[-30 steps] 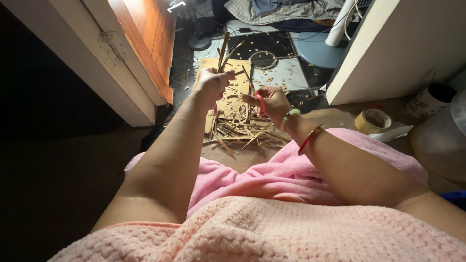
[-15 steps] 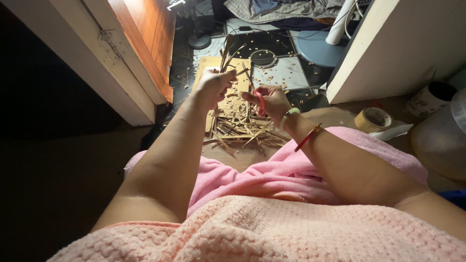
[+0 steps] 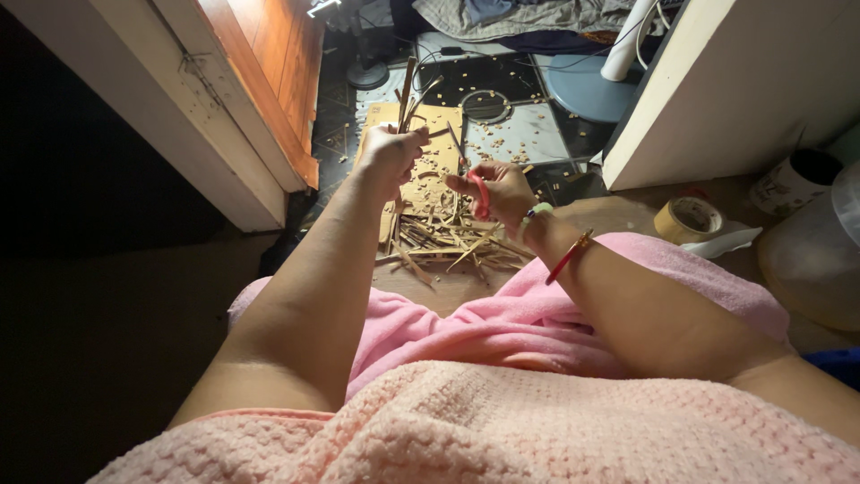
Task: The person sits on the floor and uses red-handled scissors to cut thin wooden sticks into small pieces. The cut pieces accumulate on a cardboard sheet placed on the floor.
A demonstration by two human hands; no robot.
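Fingers (image 3: 405, 143) of the left hand (image 3: 387, 157) are curled tight around a bundle of thin brown strips (image 3: 408, 90), which stand up out of the fist and fan a little at the top. Just to the right of that bundle, the right hand (image 3: 502, 190) has its fingers closed through the red handles of a pair of scissors (image 3: 480, 193); the blades point up toward the strips, though whether they are parted cannot be made out in the dim light. A green bead bracelet (image 3: 537, 211) and a red bangle (image 3: 567, 258) sit on the right wrist and forearm. Below the bundle lies a flat sheet of cardboard (image 3: 428, 188) on the floor, and at its near end a loose heap of cut strips (image 3: 448, 246) lies crisscrossed. Small pale cut bits (image 3: 515, 134) are scattered on the dark floor to the right of the bundle. Nearer the camera than the heap, a pink towel (image 3: 502, 327) covers the person's lap. Well to the right of the bundle, a roll of tan tape (image 3: 688, 220) rests on the floor beside a white cabinet wall (image 3: 743, 99), and to the left stands a wooden door (image 3: 269, 63).
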